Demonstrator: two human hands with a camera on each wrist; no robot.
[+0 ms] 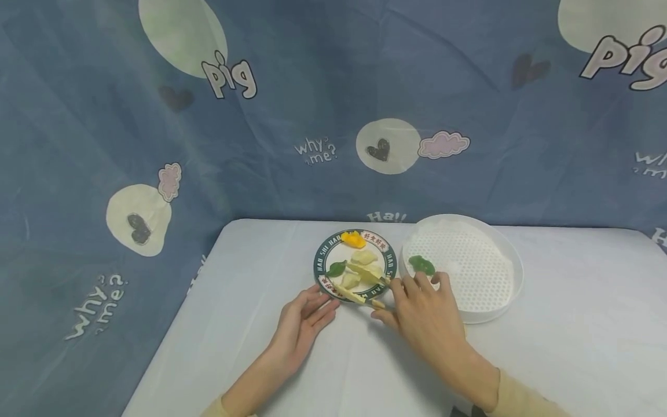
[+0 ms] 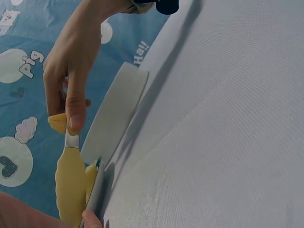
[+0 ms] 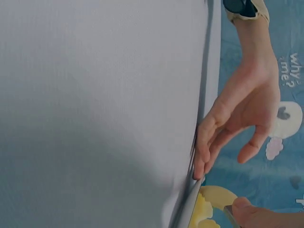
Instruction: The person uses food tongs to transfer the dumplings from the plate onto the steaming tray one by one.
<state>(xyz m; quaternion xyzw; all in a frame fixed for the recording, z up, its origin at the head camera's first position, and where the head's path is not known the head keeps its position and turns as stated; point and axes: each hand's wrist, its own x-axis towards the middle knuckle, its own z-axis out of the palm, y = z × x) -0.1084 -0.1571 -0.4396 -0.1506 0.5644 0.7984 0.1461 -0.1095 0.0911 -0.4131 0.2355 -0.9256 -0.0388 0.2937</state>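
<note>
My right hand grips a pair of tongs with broad pale-yellow ends. They stand apart over the front of a small plate with a green lettered rim. On this plate lie several pale-yellow pieces, a green leaf-shaped piece and an orange piece. Whether a piece sits between the tong ends is hard to see. My left hand touches the plate's front-left edge, fingers nearly straight. In the left wrist view, the tongs show a metal section under the right thumb.
To the plate's right, a round white tray with a perforated base holds a green piece. White cloth covers the table. A blue printed curtain hangs behind and at the left.
</note>
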